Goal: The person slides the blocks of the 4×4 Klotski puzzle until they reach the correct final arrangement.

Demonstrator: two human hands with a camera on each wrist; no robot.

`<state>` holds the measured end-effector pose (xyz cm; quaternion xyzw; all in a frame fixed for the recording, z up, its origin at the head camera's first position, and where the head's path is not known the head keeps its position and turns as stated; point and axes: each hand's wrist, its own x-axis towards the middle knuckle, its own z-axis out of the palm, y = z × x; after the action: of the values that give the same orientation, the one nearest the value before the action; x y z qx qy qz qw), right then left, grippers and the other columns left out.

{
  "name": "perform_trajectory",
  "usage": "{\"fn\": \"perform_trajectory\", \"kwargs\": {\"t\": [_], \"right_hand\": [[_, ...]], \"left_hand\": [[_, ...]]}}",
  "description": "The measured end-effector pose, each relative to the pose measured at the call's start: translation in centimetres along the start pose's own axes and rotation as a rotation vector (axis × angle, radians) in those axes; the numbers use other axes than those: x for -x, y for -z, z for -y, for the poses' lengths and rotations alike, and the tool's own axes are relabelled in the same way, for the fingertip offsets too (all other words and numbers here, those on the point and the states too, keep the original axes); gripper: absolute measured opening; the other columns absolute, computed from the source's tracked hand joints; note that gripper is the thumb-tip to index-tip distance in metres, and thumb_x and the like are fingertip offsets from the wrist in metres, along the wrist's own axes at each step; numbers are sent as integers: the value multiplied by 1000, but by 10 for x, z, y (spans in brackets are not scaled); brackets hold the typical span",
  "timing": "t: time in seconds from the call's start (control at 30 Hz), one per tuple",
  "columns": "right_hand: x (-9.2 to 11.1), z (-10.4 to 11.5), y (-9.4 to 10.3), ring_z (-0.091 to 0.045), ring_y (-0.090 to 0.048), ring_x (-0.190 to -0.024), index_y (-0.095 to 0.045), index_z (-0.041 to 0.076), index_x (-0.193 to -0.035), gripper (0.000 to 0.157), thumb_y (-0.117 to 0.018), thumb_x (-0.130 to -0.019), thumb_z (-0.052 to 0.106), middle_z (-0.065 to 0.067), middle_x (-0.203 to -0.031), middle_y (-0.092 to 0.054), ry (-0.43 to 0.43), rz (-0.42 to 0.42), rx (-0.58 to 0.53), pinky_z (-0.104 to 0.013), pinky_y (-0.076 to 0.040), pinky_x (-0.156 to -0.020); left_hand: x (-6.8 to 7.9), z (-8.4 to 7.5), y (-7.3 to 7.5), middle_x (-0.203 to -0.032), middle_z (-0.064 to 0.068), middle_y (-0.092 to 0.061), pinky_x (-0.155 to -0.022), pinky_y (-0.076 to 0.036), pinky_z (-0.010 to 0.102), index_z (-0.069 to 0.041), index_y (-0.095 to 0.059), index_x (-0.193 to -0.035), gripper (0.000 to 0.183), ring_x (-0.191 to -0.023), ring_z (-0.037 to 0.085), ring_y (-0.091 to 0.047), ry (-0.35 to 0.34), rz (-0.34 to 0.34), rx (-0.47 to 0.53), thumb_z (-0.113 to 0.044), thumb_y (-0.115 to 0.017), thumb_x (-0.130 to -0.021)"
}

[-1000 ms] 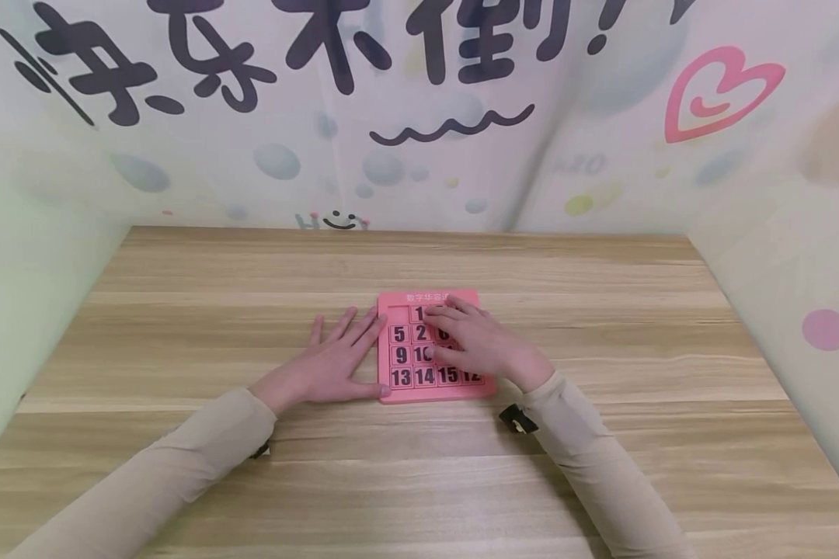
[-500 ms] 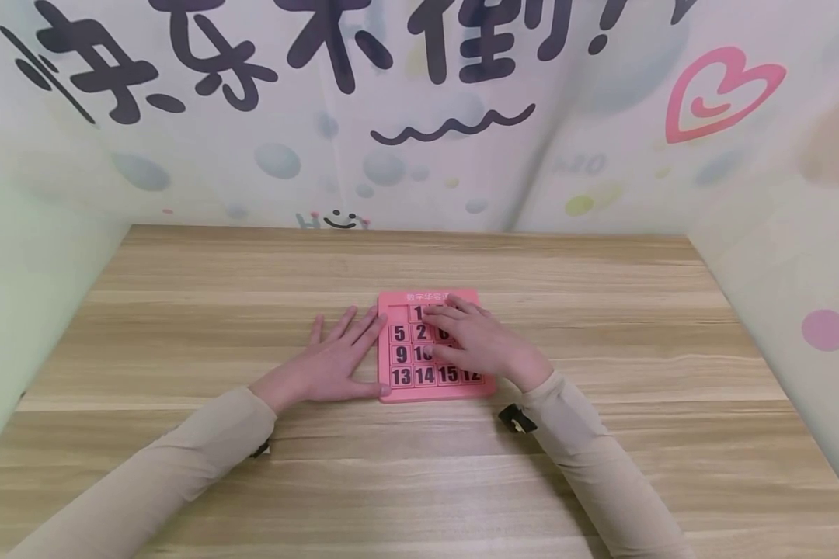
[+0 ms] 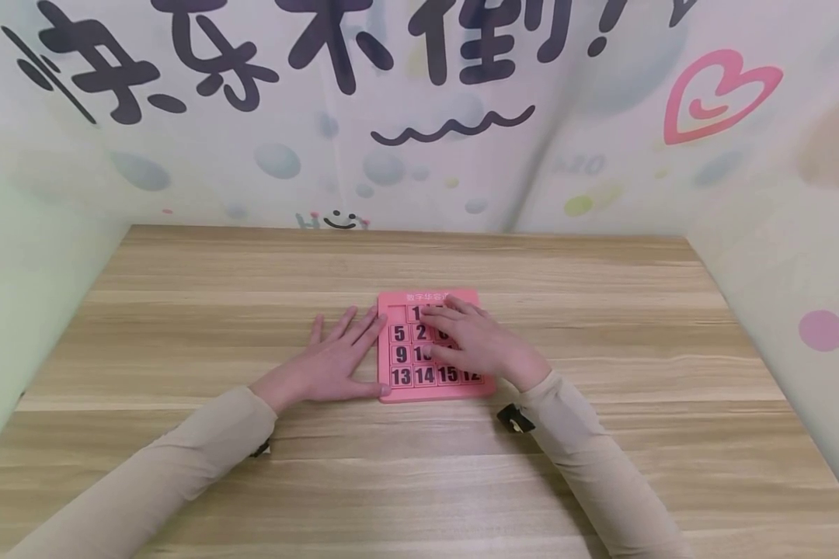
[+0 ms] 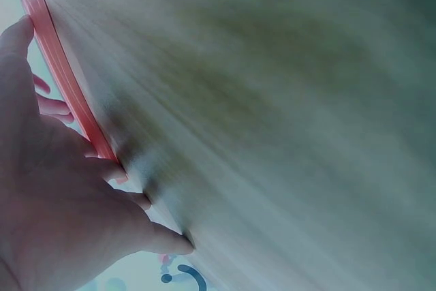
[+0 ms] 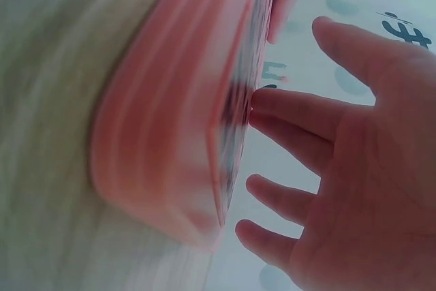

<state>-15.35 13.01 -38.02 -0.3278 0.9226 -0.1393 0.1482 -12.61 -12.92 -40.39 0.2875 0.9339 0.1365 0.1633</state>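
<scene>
A pink number sliding puzzle (image 3: 436, 394) lies flat on the wooden table, with black-numbered tiles in its frame. Its top-left slot is vacant, and the 1 tile (image 3: 415, 314) is beside that slot. My left hand (image 3: 328, 363) is spread flat, with thumb and fingertips against the puzzle's left edge; the left wrist view shows the thumb touching the pink side (image 4: 65, 73). My right hand (image 3: 485, 341) reaches over the puzzle with fingers extended, fingertips at the 1 tile. In the right wrist view two fingers (image 5: 300, 114) meet the tiled face. The right hand hides several tiles.
The wooden table (image 3: 419, 481) extends around the puzzle to a printed wall (image 3: 252, 186) at the back. Plain side walls stand left and right. A black wrist device (image 3: 516, 418) sits by the right sleeve.
The right fingertips have shifted slightly left, and the 1 tile has slid a little left toward the vacant slot. The left hand and puzzle frame have stayed in place.
</scene>
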Motion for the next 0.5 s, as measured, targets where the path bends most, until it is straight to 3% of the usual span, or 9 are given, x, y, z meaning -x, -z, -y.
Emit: {"fn": "perform_trajectory", "kwargs": {"t": [0.5], "right_hand": [[-4, 4, -3, -35, -17, -143, -42, 11, -147, 59, -49, -99, 43, -4, -153, -37, 30, -7, 28, -51, -12, -115]], "left_hand": [[0, 0, 0, -161, 11, 0, -105, 8, 69, -8, -9, -156, 102, -144, 38, 5, -1, 5, -8, -70, -51, -86]]}}
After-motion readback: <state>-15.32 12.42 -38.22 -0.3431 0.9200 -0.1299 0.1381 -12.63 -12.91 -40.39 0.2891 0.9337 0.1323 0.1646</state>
